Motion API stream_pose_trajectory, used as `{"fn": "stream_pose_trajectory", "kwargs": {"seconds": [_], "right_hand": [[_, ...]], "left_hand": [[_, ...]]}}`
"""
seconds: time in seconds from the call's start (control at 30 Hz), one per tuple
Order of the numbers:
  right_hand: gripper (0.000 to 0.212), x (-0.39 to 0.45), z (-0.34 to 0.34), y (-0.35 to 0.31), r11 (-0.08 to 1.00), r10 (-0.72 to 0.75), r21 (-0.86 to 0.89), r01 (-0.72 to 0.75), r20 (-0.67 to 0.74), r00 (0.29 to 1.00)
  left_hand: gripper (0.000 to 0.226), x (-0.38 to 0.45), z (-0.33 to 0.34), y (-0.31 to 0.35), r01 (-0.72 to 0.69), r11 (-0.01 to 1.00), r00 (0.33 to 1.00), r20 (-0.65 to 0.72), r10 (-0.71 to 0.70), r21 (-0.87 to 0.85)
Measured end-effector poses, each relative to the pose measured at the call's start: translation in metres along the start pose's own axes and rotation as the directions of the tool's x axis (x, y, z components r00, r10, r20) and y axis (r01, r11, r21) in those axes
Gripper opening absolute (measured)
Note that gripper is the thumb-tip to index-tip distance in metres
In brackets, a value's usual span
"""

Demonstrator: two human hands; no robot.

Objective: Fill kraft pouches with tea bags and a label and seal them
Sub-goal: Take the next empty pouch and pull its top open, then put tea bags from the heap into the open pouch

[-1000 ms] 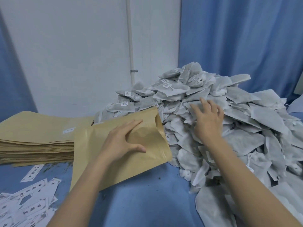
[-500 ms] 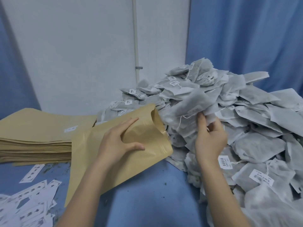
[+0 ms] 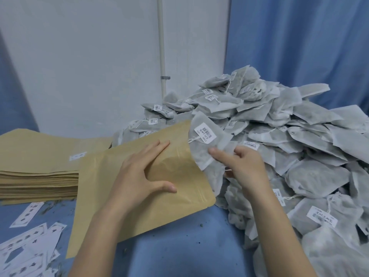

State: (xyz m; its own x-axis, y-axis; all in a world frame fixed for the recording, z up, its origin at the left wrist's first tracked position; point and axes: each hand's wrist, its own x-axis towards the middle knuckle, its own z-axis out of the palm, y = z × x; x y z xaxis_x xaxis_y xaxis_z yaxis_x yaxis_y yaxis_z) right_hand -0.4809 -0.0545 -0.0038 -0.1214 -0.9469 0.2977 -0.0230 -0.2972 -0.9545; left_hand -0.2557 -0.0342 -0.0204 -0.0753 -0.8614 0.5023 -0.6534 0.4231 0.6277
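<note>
My left hand (image 3: 139, 172) holds a kraft pouch (image 3: 111, 206) by its open right end, fingers on top and thumb spread along the zip edge. The pouch lies tilted on the blue table, its mouth facing right. My right hand (image 3: 243, 166) pinches a grey tea bag (image 3: 207, 144) with a white barcode tag and holds it right at the pouch mouth. The bag's lower left edge overlaps the mouth. A large heap of grey tea bags (image 3: 299, 140) fills the right side.
A stack of flat kraft pouches (image 3: 38, 156) sits at the left. Loose white labels (image 3: 30, 242) lie at the lower left on the blue table (image 3: 179, 246). A white wall and pipe stand behind, with a blue curtain at the right.
My right hand has lifted a tea bag out of the heap and brought it left to the pouch mouth. My left hand has kept its hold on the pouch.
</note>
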Motion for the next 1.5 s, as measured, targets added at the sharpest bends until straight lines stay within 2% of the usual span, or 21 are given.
{"fn": "stream_pose_trajectory", "kwargs": {"seconds": [0.13,0.2,0.3,0.37,0.5,0.6,0.67,0.7,0.77,0.87,0.93,1.0,1.07,1.1,1.17,1.23,1.3,1.37,1.4,1.43,1.5], "right_hand": [[0.02,-0.004,-0.002,-0.005,0.999,-0.026,-0.035,0.025,-0.009,1.0],[0.021,-0.007,0.001,-0.006,0.991,-0.046,-0.127,0.047,0.007,0.999],[0.034,-0.008,0.009,-0.005,0.931,-0.021,-0.361,0.058,0.106,0.994],[0.035,-0.009,0.015,-0.001,0.917,0.018,-0.394,0.057,0.184,0.983],[0.035,-0.011,0.016,0.001,0.955,0.114,-0.296,-0.006,0.351,0.93],[0.013,-0.01,0.002,-0.007,0.967,0.204,-0.234,-0.101,0.471,0.858],[0.041,-0.007,-0.007,-0.009,0.979,0.204,-0.125,-0.164,0.484,0.851],[0.054,-0.005,-0.009,-0.007,0.985,0.173,-0.067,-0.16,0.445,0.879],[0.061,-0.004,-0.008,-0.005,0.996,0.083,0.013,-0.093,0.338,0.938],[0.038,-0.008,0.012,-0.005,1.0,0.0,0.004,-0.001,0.345,0.938],[0.02,-0.009,0.024,-0.012,0.947,-0.036,-0.272,0.172,0.441,0.897],[0.027,-0.006,0.031,-0.022,0.773,0.078,-0.553,0.311,0.569,0.818],[0.035,0.001,0.031,-0.025,0.663,0.213,-0.683,0.306,0.564,0.798],[0.036,0.003,0.031,-0.025,0.663,0.223,-0.674,0.326,0.593,0.774],[0.023,0.002,0.03,-0.026,0.788,0.076,-0.515,0.337,0.625,0.777],[0.012,0.006,0.017,-0.014,0.822,-0.145,-0.46,0.336,0.401,0.905],[0.017,0.014,-0.002,0.004,0.751,-0.319,-0.58,0.314,0.098,0.943],[0.042,0.021,-0.023,0.019,0.463,-0.377,-0.868,0.179,-0.011,0.926],[0.052,0.024,-0.032,0.025,0.305,-0.34,-0.949,0.085,-0.025,0.94],[0.055,0.027,-0.039,0.03,0.204,-0.29,-0.979,0.012,-0.049,0.956],[0.046,0.029,-0.046,0.036,0.201,-0.3,-0.979,-0.02,-0.081,0.951]], "left_hand": [[0.1,0.0,-0.007,-0.002,0.005,1.0,1.0,0.027,-0.006,0.02],[0.098,0.0,-0.007,-0.001,-0.01,1.0,0.999,0.049,0.009,0.023],[0.097,0.001,-0.003,0.003,-0.08,0.994,0.991,0.109,0.072,0.076],[0.098,0.001,0.002,0.006,-0.107,0.99,0.984,0.154,0.092,0.093],[0.098,0.001,0.005,0.006,-0.117,0.987,0.979,0.181,0.095,0.111],[0.097,0.0,-0.002,0.003,-0.1,0.989,0.986,0.143,0.084,0.11],[0.095,0.0,-0.007,0.002,-0.078,0.993,0.992,0.107,0.068,0.092],[0.094,-0.001,-0.008,0.002,-0.064,0.995,0.994,0.089,0.058,0.074],[0.093,-0.001,-0.009,0.004,-0.048,0.998,0.997,0.057,0.046,0.04],[0.09,-0.002,-0.008,0.011,-0.084,0.996,0.995,0.049,0.083,0.035],[0.088,-0.002,-0.004,0.018,-0.135,0.991,0.988,0.077,0.134,0.014],[0.087,-0.002,0.002,0.026,-0.183,0.983,0.975,0.128,0.182,-0.001],[0.085,-0.003,0.007,0.029,-0.192,0.981,0.966,0.177,0.189,0.0],[0.085,-0.002,0.008,0.028,-0.175,0.985,0.967,0.187,0.172,0.001],[0.085,-0.001,0.006,0.023,-0.137,0.99,0.976,0.172,0.131,0.019],[0.086,0.0,0.003,0.017,-0.112,0.992,0.987,0.121,0.105,0.054],[0.087,0.0,0.001,0.013,-0.089,0.992,0.994,0.078,0.082,0.09],[0.09,0.001,0.003,0.011,-0.075,0.991,0.995,0.069,0.067,0.113],[0.091,0.001,0.004,0.011,-0.074,0.99,0.995,0.072,0.065,0.123],[0.092,0.0,0.006,0.011,-0.073,0.989,0.995,0.074,0.063,0.131],[0.092,0.0,0.01,0.011,-0.071,0.988,0.996,0.066,0.063,0.137]]}}
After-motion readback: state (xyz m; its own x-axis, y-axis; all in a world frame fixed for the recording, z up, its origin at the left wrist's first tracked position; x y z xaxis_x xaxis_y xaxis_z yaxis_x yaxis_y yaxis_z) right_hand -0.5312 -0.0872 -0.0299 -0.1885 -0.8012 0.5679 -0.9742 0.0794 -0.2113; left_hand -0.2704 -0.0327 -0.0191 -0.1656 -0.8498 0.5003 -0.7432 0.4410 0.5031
